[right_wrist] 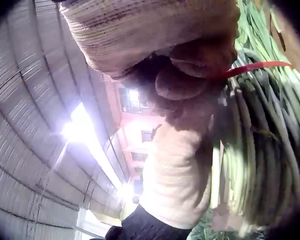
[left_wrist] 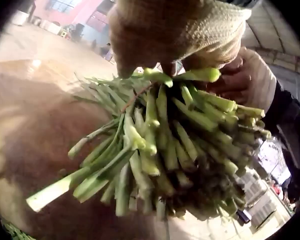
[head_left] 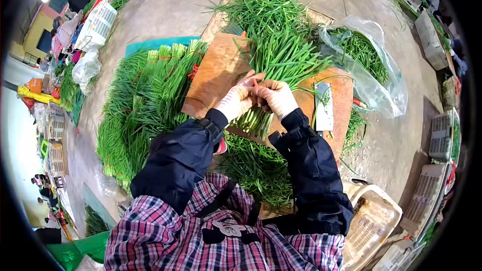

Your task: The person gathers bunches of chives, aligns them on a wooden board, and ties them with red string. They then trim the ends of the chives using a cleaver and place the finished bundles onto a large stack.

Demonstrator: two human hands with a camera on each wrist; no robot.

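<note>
Both hands meet over a bundle of green stalks (head_left: 286,57) on a wooden board (head_left: 216,60) in the head view. A red tie (right_wrist: 257,67) runs round the bundle in the right wrist view. The right hand (head_left: 273,96) pinches the tie at the bundle's near side. Close against it, the left hand (head_left: 242,96) has its fingers curled at the same tie; its fingertips are partly hidden. Cut stalk ends (left_wrist: 190,135) fan out below the hands in the left wrist view. Light gloves or wraps cover both palms.
A cleaver (head_left: 324,106) lies on the board's right part. Tied bundles (head_left: 145,90) are stacked at left on a green sheet. Loose greens (head_left: 266,10) lie beyond, a plastic bag of greens (head_left: 366,60) at right, and a plastic crate (head_left: 371,221) at lower right.
</note>
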